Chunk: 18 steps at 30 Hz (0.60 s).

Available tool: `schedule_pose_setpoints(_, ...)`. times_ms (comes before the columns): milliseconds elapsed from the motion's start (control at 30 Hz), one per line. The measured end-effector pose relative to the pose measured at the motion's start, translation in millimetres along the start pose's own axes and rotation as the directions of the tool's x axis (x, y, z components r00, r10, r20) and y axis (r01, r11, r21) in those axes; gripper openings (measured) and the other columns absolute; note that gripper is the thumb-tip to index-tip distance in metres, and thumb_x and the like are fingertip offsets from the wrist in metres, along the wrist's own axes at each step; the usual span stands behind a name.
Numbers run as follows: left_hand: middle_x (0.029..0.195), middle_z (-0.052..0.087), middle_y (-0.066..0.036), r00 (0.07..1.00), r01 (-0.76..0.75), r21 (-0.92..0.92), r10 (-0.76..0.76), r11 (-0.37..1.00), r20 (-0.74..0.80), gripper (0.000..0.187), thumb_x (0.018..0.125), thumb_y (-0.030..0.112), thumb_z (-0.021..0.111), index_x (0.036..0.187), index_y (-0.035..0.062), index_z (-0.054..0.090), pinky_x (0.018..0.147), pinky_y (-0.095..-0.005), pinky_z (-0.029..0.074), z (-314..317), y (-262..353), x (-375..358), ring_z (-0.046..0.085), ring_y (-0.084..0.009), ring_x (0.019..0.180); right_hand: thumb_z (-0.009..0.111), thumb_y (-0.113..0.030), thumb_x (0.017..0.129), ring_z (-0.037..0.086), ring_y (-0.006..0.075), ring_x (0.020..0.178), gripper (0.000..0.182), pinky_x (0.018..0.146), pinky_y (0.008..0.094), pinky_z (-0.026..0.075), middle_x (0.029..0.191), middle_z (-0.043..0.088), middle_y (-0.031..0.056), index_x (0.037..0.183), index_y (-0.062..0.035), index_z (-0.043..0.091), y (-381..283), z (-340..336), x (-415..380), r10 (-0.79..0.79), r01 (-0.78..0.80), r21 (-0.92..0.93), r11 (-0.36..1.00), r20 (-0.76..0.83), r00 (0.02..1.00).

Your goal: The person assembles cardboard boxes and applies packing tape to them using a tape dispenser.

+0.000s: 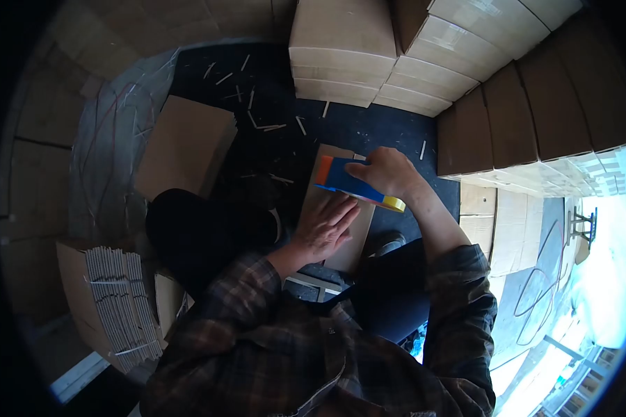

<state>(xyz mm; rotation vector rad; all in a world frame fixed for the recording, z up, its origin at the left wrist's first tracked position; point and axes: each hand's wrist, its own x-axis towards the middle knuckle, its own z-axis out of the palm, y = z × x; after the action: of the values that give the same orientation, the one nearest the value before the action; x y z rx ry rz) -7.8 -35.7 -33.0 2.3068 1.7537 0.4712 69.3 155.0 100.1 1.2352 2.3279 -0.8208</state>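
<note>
Blue dispenser (pixel 353 182), oblong cardboard box (pixel 357 238)

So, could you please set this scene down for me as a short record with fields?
Right grip: closed around the tape dispenser
Dispenser colours: blue body, orange at one end, yellow at the other
Left grip: open, fingers spread, laid on the cardboard piece
Cardboard piece position: in front of the person, between the legs
Floor: dark, scattered with thin pale strips
Far side: stacked cartons
Lower left: strapped bundle of flat cardboard
Light: strong glare at right
</note>
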Motion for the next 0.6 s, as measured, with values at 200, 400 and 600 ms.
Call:
schedule_pose_setpoints(200, 0.156, 0.024, -0.009, 0.962, -0.269, 0.240, 0.245, 0.933, 0.124, 0.058, 0.097, 0.039, 0.044, 0.146, 0.0097, 0.033, 0.120, -0.0432, 0.010, 14.6, -12.6, 0.1, 0.012, -0.0238, 0.147, 0.059, -0.055, 0.085, 0.068, 0.0343, 0.086, 0.058, 0.078, 0.0413, 0.053, 0.087, 0.068, 0.0220, 0.084, 0.0026, 0.071, -2.8, 2.7, 0.1, -0.016, 0.016, -0.015, 1.000, -0.008, 1.000)
schedule_pose_setpoints(400, 0.146, 0.043, -0.001, 0.788, -0.588, -0.039, 0.583, 0.808, 0.197, 0.047, 0.095, 0.037, 0.048, 0.139, 0.0206, 0.047, 0.120, -0.0441, 0.010, 10.4, -14.0, 29.8, 0.027, -0.0198, 0.142, 0.058, -0.054, 0.087, 0.068, 0.0336, 0.083, 0.057, 0.077, 0.0409, 0.054, 0.082, 0.068, 0.0211, 0.084, 0.0021, 0.071, 0.6, 7.6, -0.2, -0.025, 0.023, -0.037, 0.999, -0.034, 0.999)
schedule_pose_setpoints(600, 0.142, 0.046, 0.001, 0.803, -0.474, -0.143, 0.493, 0.869, 0.334, 0.046, 0.093, 0.044, 0.050, 0.134, 0.0223, 0.052, 0.119, -0.0501, 0.006, 0.9, -6.2, 27.1, 0.026, -0.0188, 0.142, 0.059, -0.053, 0.086, 0.069, 0.0326, 0.080, 0.057, 0.074, 0.0404, 0.054, 0.079, 0.068, 0.0218, 0.087, 0.0024, 0.070, 6.3, 6.1, -4.7, -0.058, 0.058, -0.006, 0.998, -0.042, 0.997)
